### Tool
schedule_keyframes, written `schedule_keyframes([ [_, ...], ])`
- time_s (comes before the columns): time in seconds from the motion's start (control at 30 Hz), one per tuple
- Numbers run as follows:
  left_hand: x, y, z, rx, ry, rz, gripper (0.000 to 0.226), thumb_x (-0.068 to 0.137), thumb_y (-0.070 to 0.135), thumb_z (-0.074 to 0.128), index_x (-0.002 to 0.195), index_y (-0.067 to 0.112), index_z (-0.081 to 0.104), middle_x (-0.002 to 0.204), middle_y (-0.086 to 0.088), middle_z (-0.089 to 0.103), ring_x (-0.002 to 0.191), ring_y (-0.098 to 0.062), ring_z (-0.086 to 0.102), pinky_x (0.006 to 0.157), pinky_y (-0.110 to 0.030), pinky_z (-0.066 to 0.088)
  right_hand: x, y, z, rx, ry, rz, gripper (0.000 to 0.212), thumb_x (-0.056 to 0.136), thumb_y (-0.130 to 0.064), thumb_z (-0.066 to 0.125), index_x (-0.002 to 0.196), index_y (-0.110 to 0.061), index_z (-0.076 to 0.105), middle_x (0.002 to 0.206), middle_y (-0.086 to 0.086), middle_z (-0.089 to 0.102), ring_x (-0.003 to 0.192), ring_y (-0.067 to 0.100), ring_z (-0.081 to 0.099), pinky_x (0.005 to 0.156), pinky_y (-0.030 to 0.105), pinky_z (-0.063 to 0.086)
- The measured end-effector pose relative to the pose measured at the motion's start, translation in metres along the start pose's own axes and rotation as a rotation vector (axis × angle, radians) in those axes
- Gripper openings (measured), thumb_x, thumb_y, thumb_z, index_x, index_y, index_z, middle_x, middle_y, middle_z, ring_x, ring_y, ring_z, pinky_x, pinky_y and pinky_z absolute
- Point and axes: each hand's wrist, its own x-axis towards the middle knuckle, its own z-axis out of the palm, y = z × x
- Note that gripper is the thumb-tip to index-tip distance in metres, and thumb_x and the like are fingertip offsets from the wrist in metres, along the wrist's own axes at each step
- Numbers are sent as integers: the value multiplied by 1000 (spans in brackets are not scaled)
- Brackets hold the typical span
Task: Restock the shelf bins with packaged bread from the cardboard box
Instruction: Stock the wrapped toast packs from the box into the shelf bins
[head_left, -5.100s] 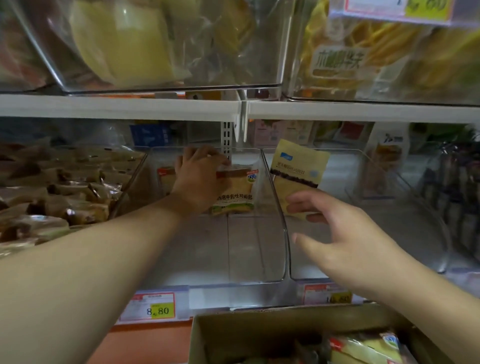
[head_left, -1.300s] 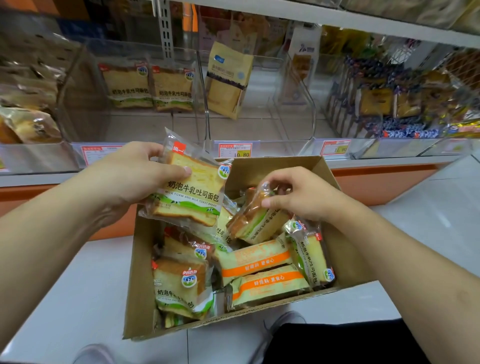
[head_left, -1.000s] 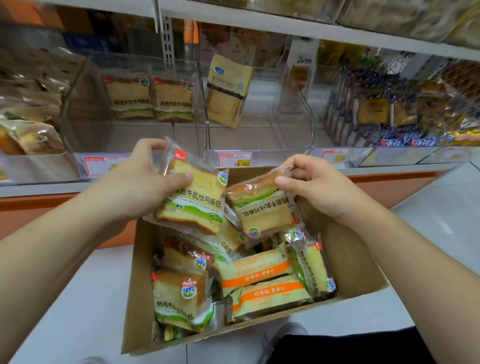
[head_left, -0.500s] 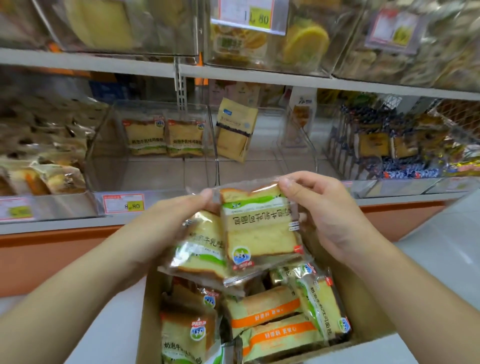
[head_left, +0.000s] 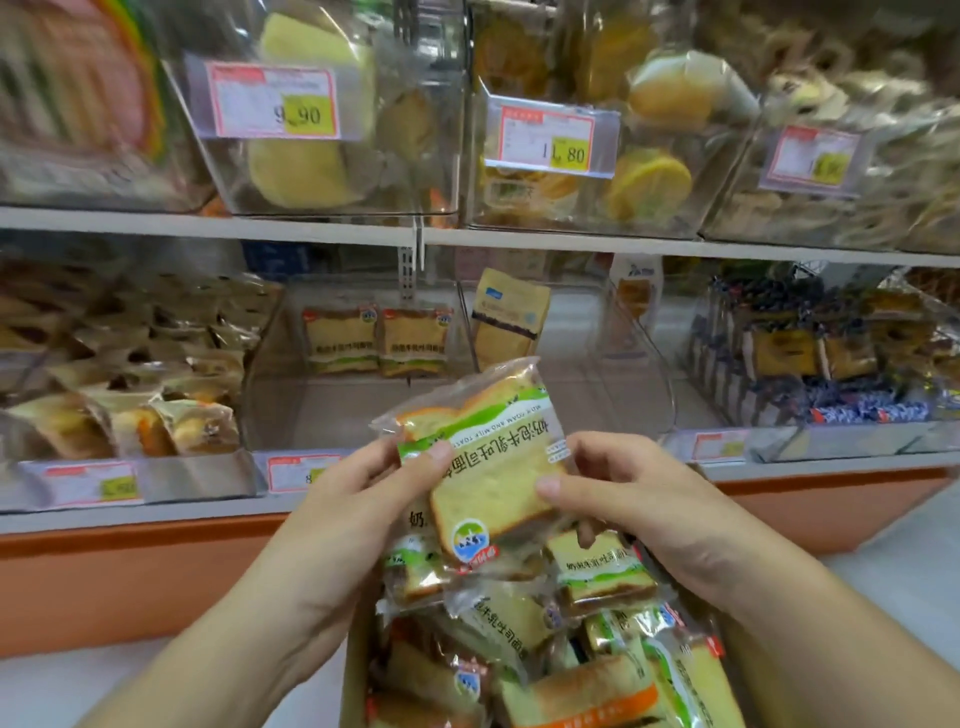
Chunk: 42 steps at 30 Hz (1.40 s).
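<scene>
Fingers first: our left hand has its thumb pressed on the top-left of the front toast pack, w/ the other fingers curled behind, so it's pinched. Right hand does the same from the other side, thumb on the pack's right edge, fingers wrapped underneath. That pack sits tilted btwn both hands, printed upside down to us, logo at the bottom. A 2nd pack is tucked right behind it on the left-hand side, mostly hidden. Both are held just above the cardboard box, which is packed w/ more bread packs. Straight ahead, the clear shelf bin has two matching packs standing upright at the back. Next bin over on the right has a yellow pouch leaning on the divider.
</scene>
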Motion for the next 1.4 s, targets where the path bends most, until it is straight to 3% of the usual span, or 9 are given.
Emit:
schedule_keyframes([
  [0.27,1,19,-27,300,38,61,53,66,56,88,107,24,78,116,-11,75,116,-35,69,102,-53,48,10,-31,14,280,134,-63,37,76,-12,84,105,2,66,87,21,73,59,24,66,53,33,55],
  [0.43,-1,27,-44,455,-29,84,44,78,59,83,110,28,80,113,-3,78,109,-21,74,101,-44,55,25,-50,51,447,157,-88,40,83,-24,79,120,-13,75,115,10,80,102,30,78,80,45,66],
  [0.53,-2,34,-53,375,38,88,26,86,48,77,98,25,81,100,3,80,81,-8,75,69,-24,55,34,-56,68,228,84,-96,41,89,-11,79,127,-23,69,117,0,80,106,22,78,80,36,65],
  [0.67,4,46,-74,522,180,161,26,80,56,81,100,40,78,91,24,75,79,7,70,68,-14,54,64,-71,79,44,170,-107,40,85,-5,83,120,-20,70,105,-3,82,97,16,79,77,29,61],
  [0.83,16,63,-106,590,307,227,29,92,12,75,102,39,75,82,3,73,59,-30,66,51,-36,56,136,-78,72,-271,347,-144,37,84,-27,89,115,-20,70,103,-6,81,97,15,77,88,35,57],
  [0.9,23,64,-114,608,320,235,33,94,6,71,103,37,74,90,1,72,52,-20,63,41,-29,48,169,-78,71,-445,363,-144,39,86,-29,87,119,-20,68,107,-4,75,100,19,71,85,32,49],
  [1.1,37,67,-121,569,325,218,33,95,11,72,100,44,74,88,-4,73,57,-37,66,43,-34,49,260,-60,67,-917,210,-189,52,84,-41,87,129,-30,63,119,-7,71,107,19,68,92,37,55],
  [1.23,44,68,-114,558,296,222,29,94,15,74,98,43,75,93,5,69,57,-3,68,44,-17,46,299,-51,65,-1238,198,-297,40,78,-43,90,103,-30,61,102,-6,71,94,20,68,81,36,55],
  [1.4,57,62,-119,558,278,243,37,90,17,78,97,52,74,87,10,73,68,-10,73,57,-25,59,325,-37,60,-1465,265,-440,35,72,-41,88,96,-27,67,102,-4,71,100,23,65,83,36,50],
])
